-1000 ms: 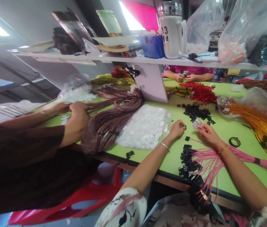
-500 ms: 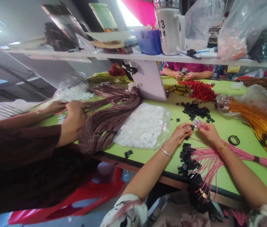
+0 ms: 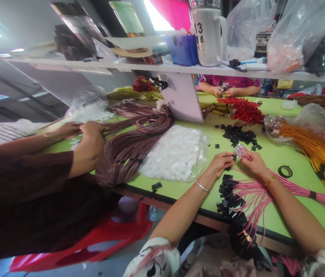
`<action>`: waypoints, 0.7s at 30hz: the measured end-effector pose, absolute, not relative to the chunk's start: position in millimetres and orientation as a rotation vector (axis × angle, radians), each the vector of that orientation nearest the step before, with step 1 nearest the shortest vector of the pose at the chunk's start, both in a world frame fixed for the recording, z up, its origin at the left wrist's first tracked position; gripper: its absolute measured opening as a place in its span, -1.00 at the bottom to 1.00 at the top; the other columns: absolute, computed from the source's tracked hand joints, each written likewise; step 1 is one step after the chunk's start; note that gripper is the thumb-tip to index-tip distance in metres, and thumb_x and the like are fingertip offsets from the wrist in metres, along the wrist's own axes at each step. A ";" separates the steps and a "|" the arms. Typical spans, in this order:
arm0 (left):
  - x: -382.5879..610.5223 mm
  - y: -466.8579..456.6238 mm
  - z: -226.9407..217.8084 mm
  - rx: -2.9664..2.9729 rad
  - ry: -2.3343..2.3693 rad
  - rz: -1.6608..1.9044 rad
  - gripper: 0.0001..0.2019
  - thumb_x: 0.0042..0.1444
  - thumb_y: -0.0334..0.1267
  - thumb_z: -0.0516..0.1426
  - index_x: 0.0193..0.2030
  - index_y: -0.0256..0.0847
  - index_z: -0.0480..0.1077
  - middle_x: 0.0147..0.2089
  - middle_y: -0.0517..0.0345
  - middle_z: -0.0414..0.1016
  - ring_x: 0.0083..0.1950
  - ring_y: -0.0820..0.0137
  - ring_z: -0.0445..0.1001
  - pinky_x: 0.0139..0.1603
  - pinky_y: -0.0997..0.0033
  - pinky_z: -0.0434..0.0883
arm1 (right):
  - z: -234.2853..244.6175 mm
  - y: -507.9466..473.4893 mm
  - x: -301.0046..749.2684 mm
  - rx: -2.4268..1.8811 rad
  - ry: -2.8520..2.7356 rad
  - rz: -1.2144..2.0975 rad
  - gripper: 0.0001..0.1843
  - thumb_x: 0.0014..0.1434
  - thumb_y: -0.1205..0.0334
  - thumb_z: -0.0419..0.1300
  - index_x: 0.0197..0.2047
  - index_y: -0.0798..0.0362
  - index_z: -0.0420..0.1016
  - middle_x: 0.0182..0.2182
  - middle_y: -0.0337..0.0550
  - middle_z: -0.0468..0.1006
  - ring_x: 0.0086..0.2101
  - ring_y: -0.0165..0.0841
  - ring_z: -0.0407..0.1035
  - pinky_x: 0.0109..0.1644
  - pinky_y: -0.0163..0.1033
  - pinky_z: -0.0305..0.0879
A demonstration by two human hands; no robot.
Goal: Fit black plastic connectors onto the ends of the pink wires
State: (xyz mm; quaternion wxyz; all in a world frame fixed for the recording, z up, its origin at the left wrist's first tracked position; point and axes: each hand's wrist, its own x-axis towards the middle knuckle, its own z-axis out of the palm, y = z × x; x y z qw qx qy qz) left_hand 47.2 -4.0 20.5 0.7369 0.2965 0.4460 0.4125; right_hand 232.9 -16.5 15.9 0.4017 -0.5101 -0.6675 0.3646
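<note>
In the head view, my left hand pinches a small black connector housing between thumb and fingers. Beside it, my right hand is closed around a bundle of pink wires, whose silvery metal terminals stick out toward the left hand. The housing is right next to the terminals; whether a terminal sits inside it is too small to tell. Below my hands lie pink wires ending in black housings, some hanging over the table's front edge. Loose black housings are piled beyond my hands.
A bag of white connectors and brown wire bundles lie to the left, where a co-worker's hands work. Black tape and orange wires lie right. Across the table are red connectors and another person's hands. A shelf spans above.
The whole view has shifted very slightly. My hands keep almost the same pose, with the housing and the wire terminals still close together.
</note>
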 end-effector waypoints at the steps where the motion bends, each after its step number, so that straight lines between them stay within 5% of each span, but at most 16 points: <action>1: 48.3 -4.7 19.8 0.682 0.995 0.920 -0.86 0.02 -0.59 0.24 -0.26 -0.39 0.50 -0.41 0.11 0.52 -0.46 0.56 0.50 -0.32 0.54 0.52 | 14.6 -16.0 233.4 -1.295 -1.694 0.925 -0.76 0.05 0.11 0.16 -0.54 0.03 0.30 -0.58 -0.28 0.28 -0.49 -0.38 0.13 -0.37 -0.26 0.12; 15: 67.4 -8.7 7.5 0.856 1.088 1.026 -0.89 0.01 -0.49 0.24 -0.27 -0.34 0.46 -0.51 0.21 0.48 -0.57 0.58 0.42 -0.44 0.56 0.43 | 9.1 -14.1 236.8 -1.274 -1.772 0.951 -0.65 0.15 0.05 0.17 -0.57 0.00 0.21 -0.62 -0.30 0.19 -0.54 -0.40 0.07 -0.45 -0.26 0.01; 21: 52.5 -4.9 1.7 1.116 1.100 0.795 -0.92 -0.02 -0.41 0.26 -0.37 -0.31 0.42 -0.57 0.23 0.42 -0.60 0.55 0.37 -0.48 0.53 0.38 | -2.8 -13.8 237.5 -1.259 -1.751 1.043 -0.61 0.16 -0.02 0.21 -0.58 -0.02 0.24 -0.62 -0.26 0.27 -0.54 -0.37 0.10 -0.44 -0.23 0.05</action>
